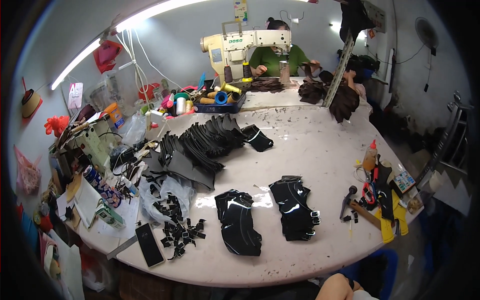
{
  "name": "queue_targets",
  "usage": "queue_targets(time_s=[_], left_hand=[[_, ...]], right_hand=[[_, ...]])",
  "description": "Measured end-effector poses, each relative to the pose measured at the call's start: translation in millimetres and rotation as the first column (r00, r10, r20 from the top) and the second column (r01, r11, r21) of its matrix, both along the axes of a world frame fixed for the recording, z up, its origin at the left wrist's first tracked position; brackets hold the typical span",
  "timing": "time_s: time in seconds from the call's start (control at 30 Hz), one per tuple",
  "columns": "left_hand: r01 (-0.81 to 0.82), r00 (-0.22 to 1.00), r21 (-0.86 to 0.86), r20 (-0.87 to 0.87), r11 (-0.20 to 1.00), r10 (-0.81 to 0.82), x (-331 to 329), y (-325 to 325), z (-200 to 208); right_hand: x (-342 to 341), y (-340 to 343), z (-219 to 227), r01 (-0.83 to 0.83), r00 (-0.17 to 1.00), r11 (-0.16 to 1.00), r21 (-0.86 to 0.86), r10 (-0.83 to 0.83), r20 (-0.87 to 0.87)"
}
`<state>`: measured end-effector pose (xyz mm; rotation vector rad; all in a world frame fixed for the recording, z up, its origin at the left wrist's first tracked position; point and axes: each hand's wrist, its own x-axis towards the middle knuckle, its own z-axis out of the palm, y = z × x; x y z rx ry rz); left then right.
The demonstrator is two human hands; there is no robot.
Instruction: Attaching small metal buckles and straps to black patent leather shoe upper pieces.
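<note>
Toward the pale surface's (320,145) left edge, the fanned dark-grey sheet stack (200,145) could slump if bumped. Near the front edge, the black stitched stack (295,220) could snag by its silver metal buckles (315,214). The wearer's fingers are out of view; I cannot tell their state.

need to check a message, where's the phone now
In the head view, the phone lies at the lower left of the table, near its front edge, between the flat grey strip and the pile of small black pieces.

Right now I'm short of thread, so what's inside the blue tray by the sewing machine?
The blue tray holds thread spools, including yellow, blue and tan; its bottom is hidden beneath them.
</note>
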<state>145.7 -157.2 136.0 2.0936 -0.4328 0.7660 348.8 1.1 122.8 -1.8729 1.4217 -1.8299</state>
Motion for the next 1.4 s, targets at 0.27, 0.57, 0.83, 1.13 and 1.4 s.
queue_targets(time_s=[0.27,0.57,0.83,1.13,1.4], left_hand=[[0.026,0.985,0.030,0.169,0.999,-0.031,-4.7,-6.4,20.3],[0.153,0.937,0.101,0.302,0.983,-0.177,16.1,-6.8,54.5],[0.037,0.932,-0.029,0.362,0.999,-0.024,13.5,-17.4,35.7],[0.049,0.908,-0.166,0.419,0.985,0.025,15.3,-8.3,19.1],[-0.109,0.900,-0.121,0.409,0.987,0.150,17.3,-4.1,19.1]], right_hand=[[10.0,-16.6,24.6,0.006,0.996,0.998,-0.068,-0.012,-0.093],[1.8,-23.7,49.5,-0.185,0.978,0.977,-0.109,0.171,-0.121],[-32.5,-12.0,26.4,-0.034,0.998,0.923,-0.382,0.054,0.043],[-5.2,13.4,-94.2,0.755,0.393,0.641,0.139,-0.612,0.686],[-4.4,19.2,-138.3,0.894,0.012,0.264,0.361,-0.821,0.571]])
